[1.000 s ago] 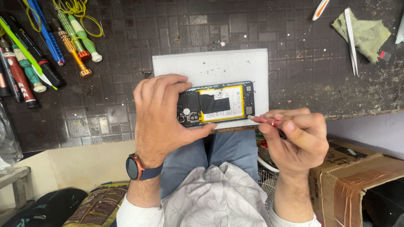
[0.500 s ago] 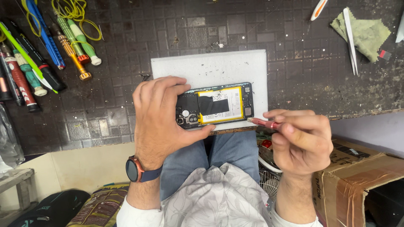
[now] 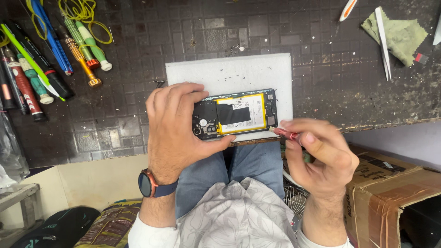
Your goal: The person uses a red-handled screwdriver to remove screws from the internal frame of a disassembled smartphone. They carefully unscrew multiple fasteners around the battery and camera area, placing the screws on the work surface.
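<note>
Red-handled screwdriver (image 3: 285, 134) sits pinched in the right hand (image 3: 321, 158), its tip at the lower right corner of the opened phone (image 3: 236, 115). The left hand (image 3: 177, 131) lies curled over the phone's camera end, pinning it to the white foam pad (image 3: 229, 71) on the table (image 3: 138, 128). A slip could gouge the yellow battery (image 3: 241, 114). Spare drivers (image 3: 55, 69) lie farther off.
</note>
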